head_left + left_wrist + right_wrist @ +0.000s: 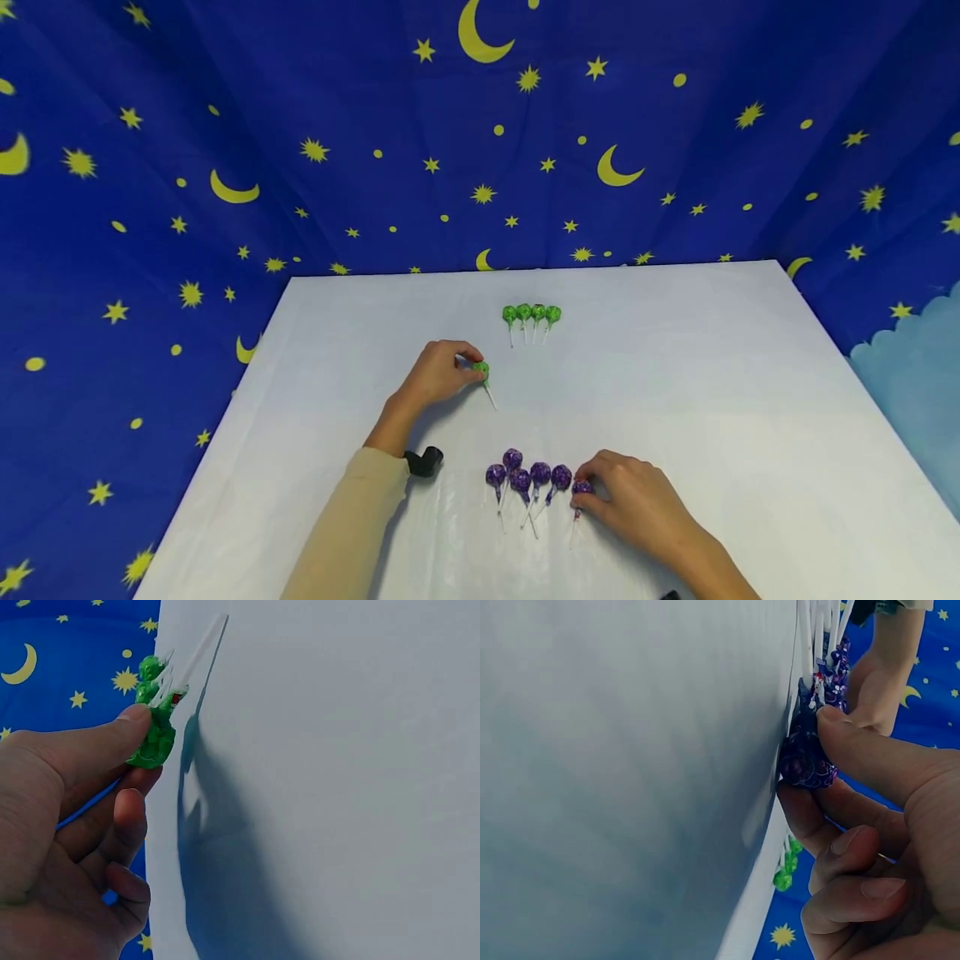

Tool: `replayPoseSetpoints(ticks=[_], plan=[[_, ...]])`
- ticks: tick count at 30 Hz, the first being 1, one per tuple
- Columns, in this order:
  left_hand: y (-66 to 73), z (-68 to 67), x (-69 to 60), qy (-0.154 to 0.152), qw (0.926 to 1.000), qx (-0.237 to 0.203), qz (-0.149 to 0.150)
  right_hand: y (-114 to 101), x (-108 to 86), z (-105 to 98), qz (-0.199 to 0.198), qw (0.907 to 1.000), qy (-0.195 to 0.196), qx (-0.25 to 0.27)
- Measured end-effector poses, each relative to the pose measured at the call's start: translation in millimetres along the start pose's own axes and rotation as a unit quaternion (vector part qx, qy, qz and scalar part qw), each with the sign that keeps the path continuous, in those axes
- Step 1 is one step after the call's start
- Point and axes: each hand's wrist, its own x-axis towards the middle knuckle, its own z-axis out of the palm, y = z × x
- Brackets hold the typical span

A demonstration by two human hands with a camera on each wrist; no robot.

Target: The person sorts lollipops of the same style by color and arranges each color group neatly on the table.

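Note:
My left hand (442, 372) pinches a green-wrapped lollipop (155, 739) by its head between thumb and fingers, its white stick slanting away toward the near right in the head view. Beyond it, several green lollipops (532, 313) lie side by side in a row at the far part of the table. Nearer to me, my right hand (633, 500) holds a purple-wrapped lollipop (806, 754) by its head, thumb on one side and fingers on the other. Just left of that hand lies a loose cluster of several purple lollipops (521, 481), sticks pointing toward me.
The white table (675, 358) has its far edge against a dark blue curtain (360, 100) printed with yellow moons and stars. A black wrist device (425, 462) sits at the left sleeve cuff. Pale blue cloud shapes (911, 375) show on the curtain at right.

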Motion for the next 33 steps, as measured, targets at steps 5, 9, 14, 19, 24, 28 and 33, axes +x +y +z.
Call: replayPoseSetpoints(ticks=[5, 9, 14, 19, 24, 28, 33], plan=[[-1.7, -2.7, 6.7, 0.007, 0.9998, 0.004, -0.017, 0.2, -2.1, -0.3, -0.003, 1.0000, -0.002, 0.001], [-1.8, -4.2, 12.4, 0.015, 0.9995, 0.009, -0.025, 0.1, -1.6, -1.0, -0.014, 0.9999, -0.003, -0.005], [1.1, -3.0, 24.0, 0.011, 0.9995, 0.017, -0.026, 1.9, 0.3, -3.0, -0.020, 0.9997, -0.004, -0.014], [4.8, -3.0, 37.7, 0.014, 0.9995, 0.019, -0.021, 2.8, 2.4, -4.4, -0.017, 0.9997, -0.006, -0.014], [2.7, -5.2, 47.4, 0.019, 0.9993, 0.025, -0.021, 2.0, 2.3, -4.0, -0.009, 0.9999, -0.004, -0.007], [0.3, -7.0, 53.4, 0.025, 0.9993, 0.023, -0.017, 0.7, 2.5, -4.1, -0.009, 0.9999, -0.001, -0.006], [0.3, -7.7, 57.7, 0.022, 0.9994, 0.022, -0.014, -1.5, 2.0, -2.4, -0.008, 1.0000, -0.006, -0.001]])
